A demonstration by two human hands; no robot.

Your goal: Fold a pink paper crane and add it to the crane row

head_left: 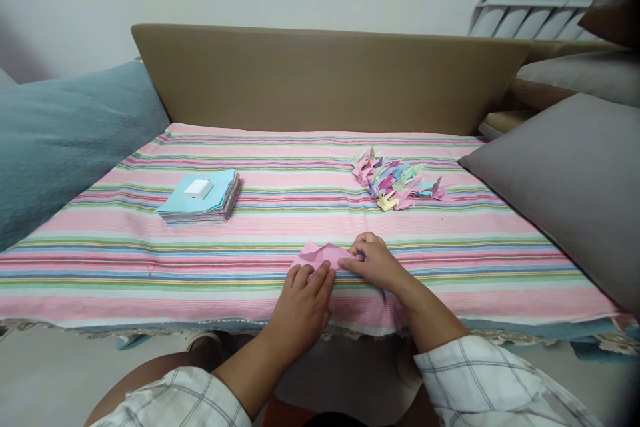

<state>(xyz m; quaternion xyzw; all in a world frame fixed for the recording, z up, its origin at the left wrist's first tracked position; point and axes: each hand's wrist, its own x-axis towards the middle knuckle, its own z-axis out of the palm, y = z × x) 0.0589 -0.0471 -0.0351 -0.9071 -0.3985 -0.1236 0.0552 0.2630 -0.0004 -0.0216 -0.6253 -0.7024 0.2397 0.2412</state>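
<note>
A striped cloth [280, 200] carried a heap of paper cranes [387, 180] right of centre and a paper stack [220, 187] nearer its left edge. Close to the front edge, the left hand [304, 297] lay ungripping, fingers extended, on a creased pink sheet [311, 256], whose right end the right hand [373, 263] pinched. A white block [199, 189] topped the stack.

Left fingers [323, 273] press pink paper [330, 253]; right fingers [351, 263] hold its edge.
</note>
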